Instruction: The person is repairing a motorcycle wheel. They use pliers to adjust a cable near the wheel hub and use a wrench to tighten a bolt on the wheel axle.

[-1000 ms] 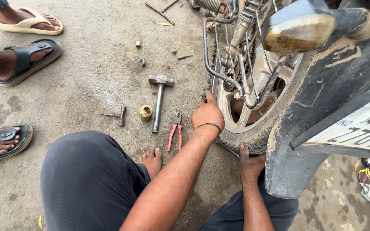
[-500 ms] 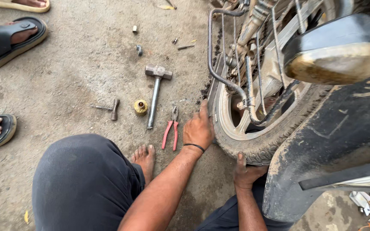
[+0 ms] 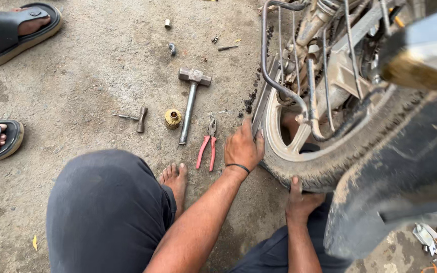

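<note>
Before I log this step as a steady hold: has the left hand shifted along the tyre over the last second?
No. The left hand stays on the tyre's left edge, beside the pliers; only the camera has shifted.

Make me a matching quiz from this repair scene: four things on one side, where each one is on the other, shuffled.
Things:
1. hammer
2. pliers
3. left hand
4. right hand

Places:
A. pressed against the tyre from below
B. on the wheel rim, at the tyre's left side
C. on the ground, red handles, beside the left hand
D. on the ground next to the small brass part

Pairs: 1-D, 2-C, 3-B, 4-A
</note>
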The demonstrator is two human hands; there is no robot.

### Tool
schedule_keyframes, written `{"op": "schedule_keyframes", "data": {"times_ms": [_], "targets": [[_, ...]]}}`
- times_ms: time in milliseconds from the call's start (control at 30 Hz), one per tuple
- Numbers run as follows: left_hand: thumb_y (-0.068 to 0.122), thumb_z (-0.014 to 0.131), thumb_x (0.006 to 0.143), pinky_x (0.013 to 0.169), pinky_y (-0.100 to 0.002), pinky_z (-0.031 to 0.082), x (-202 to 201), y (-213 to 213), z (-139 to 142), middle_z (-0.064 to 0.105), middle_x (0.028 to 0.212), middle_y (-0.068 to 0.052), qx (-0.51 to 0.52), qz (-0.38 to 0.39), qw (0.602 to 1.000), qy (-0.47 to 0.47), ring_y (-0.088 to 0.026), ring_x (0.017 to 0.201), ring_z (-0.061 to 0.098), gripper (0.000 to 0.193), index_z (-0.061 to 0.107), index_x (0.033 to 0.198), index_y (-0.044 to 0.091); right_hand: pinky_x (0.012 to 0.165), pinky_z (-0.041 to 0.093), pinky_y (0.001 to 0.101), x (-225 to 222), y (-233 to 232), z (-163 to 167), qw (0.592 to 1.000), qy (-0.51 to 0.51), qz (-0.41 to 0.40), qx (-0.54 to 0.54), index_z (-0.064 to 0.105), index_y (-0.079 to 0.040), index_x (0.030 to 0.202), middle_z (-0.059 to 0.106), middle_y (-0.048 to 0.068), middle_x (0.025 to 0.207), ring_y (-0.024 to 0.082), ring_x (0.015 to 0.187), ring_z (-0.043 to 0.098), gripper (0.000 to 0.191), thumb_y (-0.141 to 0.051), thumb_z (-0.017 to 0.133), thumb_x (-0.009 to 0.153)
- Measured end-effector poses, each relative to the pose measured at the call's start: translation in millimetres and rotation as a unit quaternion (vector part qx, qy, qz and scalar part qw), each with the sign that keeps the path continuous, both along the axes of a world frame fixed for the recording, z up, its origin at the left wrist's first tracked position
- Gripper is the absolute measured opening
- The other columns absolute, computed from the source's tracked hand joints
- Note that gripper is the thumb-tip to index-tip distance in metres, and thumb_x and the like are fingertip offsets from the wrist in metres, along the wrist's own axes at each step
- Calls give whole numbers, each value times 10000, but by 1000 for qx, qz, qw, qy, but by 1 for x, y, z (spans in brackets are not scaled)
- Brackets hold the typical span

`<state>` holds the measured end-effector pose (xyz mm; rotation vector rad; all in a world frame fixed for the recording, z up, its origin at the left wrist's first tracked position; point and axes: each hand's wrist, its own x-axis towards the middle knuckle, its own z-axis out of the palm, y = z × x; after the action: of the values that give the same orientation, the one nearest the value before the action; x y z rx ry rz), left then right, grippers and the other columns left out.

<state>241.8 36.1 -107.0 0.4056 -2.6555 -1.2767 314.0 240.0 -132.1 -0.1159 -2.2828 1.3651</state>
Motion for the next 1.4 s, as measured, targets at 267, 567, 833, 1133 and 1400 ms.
{"op": "schedule_keyframes", "data": {"times_ms": [267,567,833,1133,1400], "targets": [[367,764,833,761,-572,548,-18,-9,-43,701,922,-265,39,33,999,1,-485,829,687,594,508,1274,61,1066,483,406,-7,-7,-4,996,69,-16,62,521,108,1377,629,196,1319,280,1175,627,799,-503,753,918],[383,719,889,750,-544,556,-18,-8,-50,705,900,-224,48,13,998,-23,-434,811,710,460,511,1155,72,1098,445,395,3,9,0,998,38,21,54,457,127,1403,589,210,1335,300,1212,576,741,-334,815,948],[488,673,909,661,-440,588,-28,-4,-81,698,892,-149,89,47,994,-51,-281,744,716,592,503,1276,55,1015,496,397,4,-4,9,998,35,29,43,471,115,1444,604,207,1332,304,1152,634,812,-519,697,991],[563,735,833,706,-487,563,-42,-9,-86,686,950,-189,33,54,997,-39,-344,824,708,628,559,1164,58,1097,449,444,0,6,-1,995,61,26,68,437,137,1417,560,237,1385,318,1231,585,884,-559,733,959],[498,728,871,759,-517,554,-40,-8,-90,672,920,-177,11,57,997,-53,-372,845,704,469,573,1032,85,1141,439,430,5,8,-6,999,32,20,29,378,133,1482,519,228,1444,318,1300,558,952,-565,757,958]]}}
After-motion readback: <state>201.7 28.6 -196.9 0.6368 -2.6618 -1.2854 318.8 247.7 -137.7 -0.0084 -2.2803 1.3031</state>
